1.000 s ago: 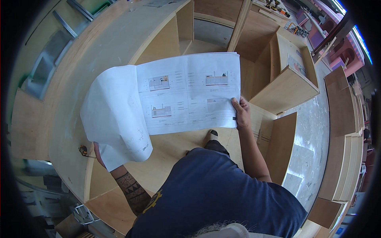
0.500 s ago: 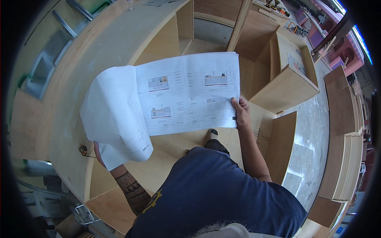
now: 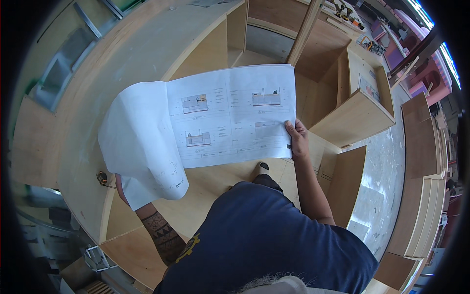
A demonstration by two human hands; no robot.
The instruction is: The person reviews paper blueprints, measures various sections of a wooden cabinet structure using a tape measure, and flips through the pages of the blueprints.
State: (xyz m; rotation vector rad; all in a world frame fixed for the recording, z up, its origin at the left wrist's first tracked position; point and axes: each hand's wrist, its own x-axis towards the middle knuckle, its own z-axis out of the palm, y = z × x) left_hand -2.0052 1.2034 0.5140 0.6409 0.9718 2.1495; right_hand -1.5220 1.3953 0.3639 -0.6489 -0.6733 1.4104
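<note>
A stack of large printed drawing sheets (image 3: pixel 235 115) spreads open in front of my chest, showing several small coloured drawings with fine lines of text. My right hand (image 3: pixel 298 139) pinches its right edge, thumb on top and the other fingers beneath. On the left, turned-back pages (image 3: pixel 139 142) curl over in a loose white roll with pen marks near the lower end. My left hand (image 3: pixel 122 191) grips this roll from below, with most of its fingers hidden behind the paper. Beside that hand, on the counter edge, is a small round dark object (image 3: pixel 102 178) with a thin strip.
A curved wooden counter (image 3: pixel 93 122) runs along my left. Open plywood cabinets stand ahead and to the right, one box-like cabinet (image 3: pixel 352 112) among them. A wooden post (image 3: pixel 304 34) rises beyond the sheets. Wooden panels (image 3: pixel 418 137) line the far right. My shoe (image 3: pixel 264 166) shows below the paper.
The surroundings have shifted slightly in view, the far cabinets and post toward the right. Both hands and the drawing sheets keep the same place and hold.
</note>
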